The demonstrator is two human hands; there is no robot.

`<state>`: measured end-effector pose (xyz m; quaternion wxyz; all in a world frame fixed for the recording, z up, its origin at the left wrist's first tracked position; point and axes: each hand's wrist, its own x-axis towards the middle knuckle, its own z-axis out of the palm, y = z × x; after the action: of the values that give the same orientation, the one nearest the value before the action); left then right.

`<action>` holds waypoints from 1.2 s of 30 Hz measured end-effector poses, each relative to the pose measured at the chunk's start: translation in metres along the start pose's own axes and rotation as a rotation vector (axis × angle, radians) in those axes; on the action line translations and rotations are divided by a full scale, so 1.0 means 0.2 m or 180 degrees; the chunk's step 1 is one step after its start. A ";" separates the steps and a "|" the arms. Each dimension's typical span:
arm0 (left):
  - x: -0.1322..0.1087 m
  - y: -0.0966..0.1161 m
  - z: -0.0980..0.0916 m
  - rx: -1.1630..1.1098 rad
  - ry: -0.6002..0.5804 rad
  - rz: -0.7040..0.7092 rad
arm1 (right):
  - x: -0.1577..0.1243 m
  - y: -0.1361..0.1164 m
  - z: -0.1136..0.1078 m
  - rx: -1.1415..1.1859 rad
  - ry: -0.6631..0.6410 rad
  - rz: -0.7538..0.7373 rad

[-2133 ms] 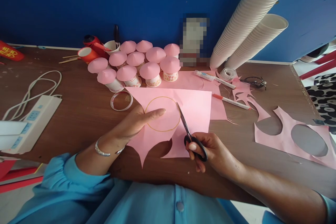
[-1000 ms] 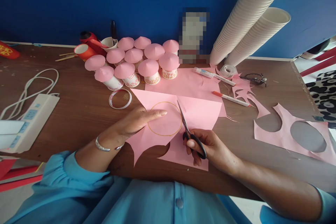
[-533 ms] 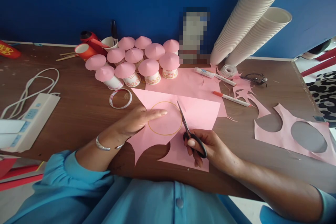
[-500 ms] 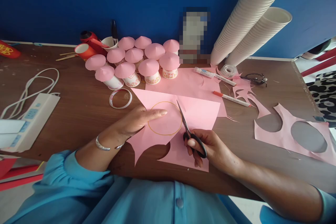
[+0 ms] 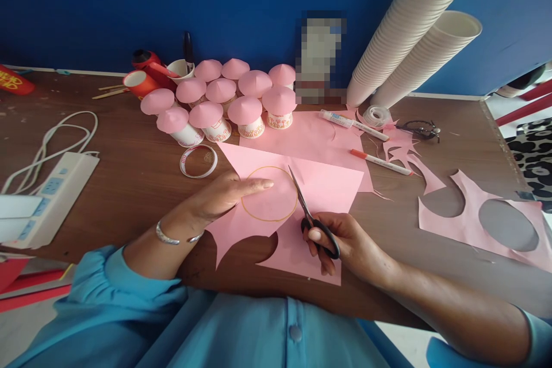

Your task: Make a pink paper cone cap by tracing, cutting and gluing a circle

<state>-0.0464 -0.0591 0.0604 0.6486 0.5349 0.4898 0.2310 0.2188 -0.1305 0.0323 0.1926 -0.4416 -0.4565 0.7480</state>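
My left hand (image 5: pixel 228 190) grips the left side of a sheet of pink paper (image 5: pixel 328 175), thumb on top and the other fingers hidden beneath. A yellow circle outline is drawn on the sheet beside my thumb. My right hand (image 5: pixel 336 238) is closed round the black handles of a pair of scissors (image 5: pixel 304 201). The blades point up and away, lying along the right edge of the circle, and look nearly closed. Curved cut-outs mark the lower edge of the paper.
Behind stand several paper cups with pink cone tops (image 5: pixel 245 112), and a roll of tape (image 5: pixel 198 161) lies before them. Tall stacks of white paper cups (image 5: pixel 409 29) lean at the back right. Pens (image 5: pixel 382 162) and pink scraps (image 5: pixel 470 213) lie right; a power strip (image 5: pixel 60 195) sits left.
The pink sheet has shifted and turned very slightly in my left hand, its lower corner moving a little left. Both hands keep their holds.
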 end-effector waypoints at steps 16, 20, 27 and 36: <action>0.00 0.03 -0.02 -0.0035 -0.0007 0.0255 | 0.00 0.00 0.00 0.0173 -0.0078 -0.0046; 0.01 0.04 -0.02 0.0078 0.0008 0.0257 | 0.00 -0.01 0.01 0.0184 -0.0088 -0.0057; 0.01 0.01 -0.03 0.0220 0.0078 0.0201 | 0.00 -0.01 0.01 0.0137 -0.0120 -0.0053; 0.00 0.06 -0.03 0.0210 0.0082 0.0171 | 0.00 0.02 0.00 0.0314 -0.0215 -0.0020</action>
<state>-0.0491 -0.0519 0.0712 0.6178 0.5659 0.4909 0.2389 0.2201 -0.1323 0.0283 0.2009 -0.4047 -0.4267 0.7834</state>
